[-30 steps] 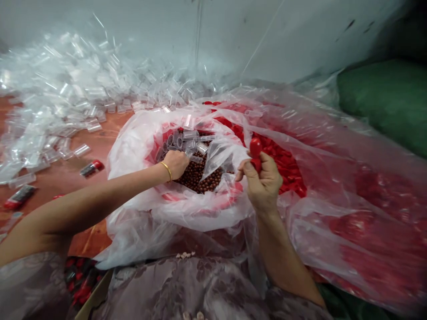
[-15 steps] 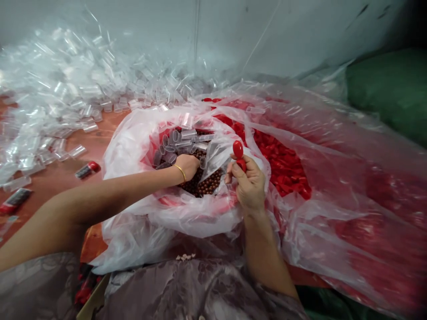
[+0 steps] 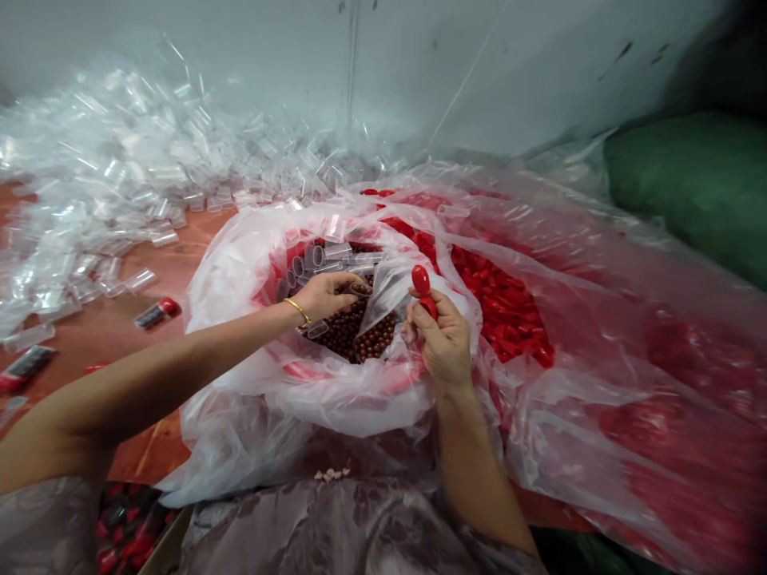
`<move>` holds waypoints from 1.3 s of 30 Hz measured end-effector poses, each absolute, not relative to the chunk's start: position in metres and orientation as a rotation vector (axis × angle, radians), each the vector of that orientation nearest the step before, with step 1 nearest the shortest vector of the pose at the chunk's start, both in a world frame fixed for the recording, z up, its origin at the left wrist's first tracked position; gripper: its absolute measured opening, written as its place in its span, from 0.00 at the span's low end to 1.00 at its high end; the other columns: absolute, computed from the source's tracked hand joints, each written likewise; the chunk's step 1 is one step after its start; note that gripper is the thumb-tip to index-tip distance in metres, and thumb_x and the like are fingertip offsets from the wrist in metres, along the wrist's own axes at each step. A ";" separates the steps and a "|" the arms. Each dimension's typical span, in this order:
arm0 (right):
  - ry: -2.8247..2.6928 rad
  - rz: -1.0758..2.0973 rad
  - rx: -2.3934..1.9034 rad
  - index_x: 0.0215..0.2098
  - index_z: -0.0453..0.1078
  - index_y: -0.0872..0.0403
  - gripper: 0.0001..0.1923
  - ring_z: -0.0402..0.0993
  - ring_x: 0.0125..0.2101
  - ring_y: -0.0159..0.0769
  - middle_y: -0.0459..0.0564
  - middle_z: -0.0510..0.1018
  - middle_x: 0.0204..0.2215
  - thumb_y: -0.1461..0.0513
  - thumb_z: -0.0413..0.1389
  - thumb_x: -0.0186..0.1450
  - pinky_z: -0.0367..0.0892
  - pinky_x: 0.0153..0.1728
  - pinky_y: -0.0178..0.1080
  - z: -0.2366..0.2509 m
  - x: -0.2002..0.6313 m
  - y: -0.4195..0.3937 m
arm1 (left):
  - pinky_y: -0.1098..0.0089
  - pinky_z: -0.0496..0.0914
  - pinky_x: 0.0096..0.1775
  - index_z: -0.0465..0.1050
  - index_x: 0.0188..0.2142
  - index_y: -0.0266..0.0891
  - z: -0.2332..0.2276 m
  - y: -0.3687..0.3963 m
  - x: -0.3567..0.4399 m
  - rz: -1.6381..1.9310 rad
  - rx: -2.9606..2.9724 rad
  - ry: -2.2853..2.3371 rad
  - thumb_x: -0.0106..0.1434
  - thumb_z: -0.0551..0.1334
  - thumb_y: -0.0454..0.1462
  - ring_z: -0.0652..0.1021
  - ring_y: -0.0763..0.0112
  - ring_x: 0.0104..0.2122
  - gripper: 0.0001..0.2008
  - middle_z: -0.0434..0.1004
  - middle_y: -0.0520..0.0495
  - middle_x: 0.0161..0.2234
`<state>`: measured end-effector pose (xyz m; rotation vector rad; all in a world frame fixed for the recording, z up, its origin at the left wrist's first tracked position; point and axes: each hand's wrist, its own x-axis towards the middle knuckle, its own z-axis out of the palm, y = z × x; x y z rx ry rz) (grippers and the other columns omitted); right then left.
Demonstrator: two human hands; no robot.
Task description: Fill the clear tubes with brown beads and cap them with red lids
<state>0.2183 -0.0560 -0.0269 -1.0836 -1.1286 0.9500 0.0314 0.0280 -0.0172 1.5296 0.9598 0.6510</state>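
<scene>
My left hand (image 3: 327, 295), with a gold bangle at its wrist, grips a clear plastic tube (image 3: 360, 289) by its sides; brown balls show at the tube's mouth. It is above a plastic-lined container (image 3: 353, 399) of small brown balls (image 3: 376, 339). Several clear tubes (image 3: 329, 254) lie on the balls at the far side. At the container's right rim, my right hand (image 3: 444, 331) is closed on red oval caps (image 3: 420, 279). One cap stands up above the fingers and another is pinched under the thumb.
Loose clear tubes (image 3: 137, 160) are heaped at the back left. Red caps (image 3: 509, 311) fill a clear plastic bag (image 3: 599, 335) on the right. Filled red-capped tubes (image 3: 156, 313) lie on the orange tabletop (image 3: 197, 231). A box of red-and-dark pieces (image 3: 129, 519) is below left.
My left hand has come up from among the brown balls and moved slightly left, now with a ball-filled tube in its fingers. My right hand stays almost in place with the caps.
</scene>
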 end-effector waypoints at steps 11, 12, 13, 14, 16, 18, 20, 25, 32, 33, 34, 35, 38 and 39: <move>-1.090 1.090 -1.122 0.38 0.70 0.52 0.15 0.58 0.15 0.22 0.40 0.67 0.22 0.52 0.53 0.58 0.59 0.18 0.31 -0.015 0.212 -0.050 | 0.73 0.68 0.37 0.71 0.34 0.33 0.004 -0.016 -0.001 0.790 1.125 0.783 0.50 0.69 0.36 0.73 0.78 0.30 0.13 0.74 0.50 0.31; -1.102 1.123 -1.134 0.39 0.70 0.52 0.15 0.60 0.16 0.22 0.40 0.69 0.24 0.52 0.55 0.58 0.60 0.18 0.30 -0.014 0.209 -0.050 | 0.73 0.68 0.37 0.71 0.34 0.33 0.004 -0.020 -0.003 0.780 1.096 0.773 0.49 0.70 0.37 0.73 0.78 0.30 0.15 0.75 0.50 0.31; -1.110 1.165 -1.142 0.39 0.69 0.52 0.15 0.62 0.17 0.22 0.41 0.72 0.26 0.52 0.57 0.57 0.61 0.19 0.30 -0.012 0.205 -0.050 | 0.73 0.68 0.37 0.71 0.35 0.33 0.004 -0.024 -0.004 0.773 1.067 0.767 0.48 0.71 0.38 0.73 0.78 0.30 0.16 0.75 0.50 0.31; -1.120 1.207 -1.147 0.38 0.69 0.52 0.16 0.65 0.18 0.23 0.42 0.74 0.27 0.52 0.58 0.56 0.62 0.20 0.30 -0.011 0.201 -0.049 | 0.73 0.68 0.36 0.71 0.35 0.33 0.004 -0.027 -0.005 0.768 1.041 0.764 0.47 0.71 0.39 0.73 0.78 0.30 0.18 0.74 0.50 0.31; -1.146 1.239 -1.148 0.37 0.68 0.52 0.17 0.70 0.22 0.26 0.44 0.77 0.29 0.52 0.61 0.54 0.66 0.24 0.32 -0.007 0.191 -0.046 | 0.73 0.69 0.34 0.71 0.36 0.33 0.002 -0.031 -0.006 0.766 0.998 0.768 0.46 0.72 0.41 0.73 0.77 0.30 0.21 0.74 0.49 0.31; -1.173 1.154 -1.138 0.34 0.69 0.53 0.16 0.72 0.27 0.28 0.45 0.78 0.29 0.53 0.63 0.51 0.67 0.28 0.32 -0.004 0.181 -0.040 | 0.72 0.69 0.34 0.70 0.37 0.34 0.000 -0.032 -0.005 0.774 0.991 0.765 0.45 0.72 0.42 0.73 0.76 0.30 0.22 0.73 0.49 0.32; -1.161 1.036 -1.112 0.30 0.71 0.53 0.15 0.70 0.27 0.26 0.44 0.77 0.28 0.55 0.65 0.49 0.65 0.27 0.30 0.000 0.173 -0.033 | 0.72 0.68 0.33 0.69 0.38 0.34 -0.003 -0.033 -0.004 0.780 1.033 0.740 0.46 0.71 0.43 0.72 0.76 0.30 0.23 0.72 0.50 0.31; -1.006 1.137 -1.048 0.28 0.68 0.53 0.14 0.54 0.12 0.21 0.36 0.67 0.15 0.54 0.64 0.49 0.50 0.13 0.29 0.007 0.158 -0.023 | 0.73 0.65 0.32 0.68 0.40 0.34 -0.011 -0.035 0.000 0.768 1.201 0.632 0.49 0.70 0.43 0.69 0.77 0.29 0.22 0.69 0.51 0.32; -1.153 1.026 -1.002 0.21 0.65 0.54 0.11 0.63 0.17 0.22 0.37 0.68 0.15 0.59 0.62 0.52 0.61 0.21 0.29 0.004 0.156 -0.035 | 0.74 0.63 0.32 0.66 0.41 0.34 -0.010 -0.036 -0.003 0.874 1.224 0.607 0.52 0.68 0.47 0.67 0.78 0.29 0.23 0.67 0.51 0.32; -1.204 1.000 -1.016 0.24 0.66 0.54 0.10 0.64 0.17 0.23 0.38 0.69 0.16 0.58 0.62 0.53 0.63 0.22 0.29 0.003 0.158 -0.038 | 0.74 0.63 0.32 0.66 0.42 0.34 -0.010 -0.036 -0.003 0.900 1.210 0.610 0.52 0.67 0.47 0.68 0.77 0.30 0.24 0.68 0.50 0.33; -1.265 0.983 -1.038 0.28 0.68 0.53 0.09 0.65 0.18 0.24 0.38 0.71 0.17 0.57 0.61 0.55 0.64 0.22 0.30 0.002 0.160 -0.040 | 0.74 0.64 0.33 0.66 0.42 0.35 -0.009 -0.035 -0.003 0.925 1.202 0.611 0.52 0.67 0.47 0.68 0.77 0.31 0.24 0.68 0.50 0.33; -1.335 0.972 -1.064 0.33 0.70 0.53 0.10 0.66 0.18 0.25 0.39 0.72 0.19 0.57 0.60 0.56 0.65 0.22 0.31 0.002 0.162 -0.042 | 0.74 0.64 0.34 0.66 0.41 0.34 -0.009 -0.035 -0.003 0.944 1.202 0.609 0.52 0.67 0.47 0.69 0.77 0.31 0.23 0.69 0.50 0.33; -1.506 0.912 -1.141 0.41 0.72 0.53 0.13 0.69 0.21 0.26 0.42 0.77 0.25 0.56 0.57 0.60 0.68 0.23 0.32 0.002 0.169 -0.047 | 0.74 0.64 0.34 0.66 0.39 0.34 -0.009 -0.036 -0.002 0.953 1.220 0.600 0.52 0.68 0.48 0.69 0.77 0.31 0.23 0.68 0.50 0.31; -1.543 0.877 -1.163 0.43 0.72 0.53 0.14 0.71 0.23 0.28 0.44 0.79 0.28 0.57 0.57 0.60 0.69 0.25 0.33 0.002 0.170 -0.047 | 0.74 0.65 0.33 0.66 0.39 0.34 -0.009 -0.036 -0.002 0.945 1.223 0.601 0.52 0.67 0.49 0.69 0.77 0.30 0.24 0.68 0.51 0.31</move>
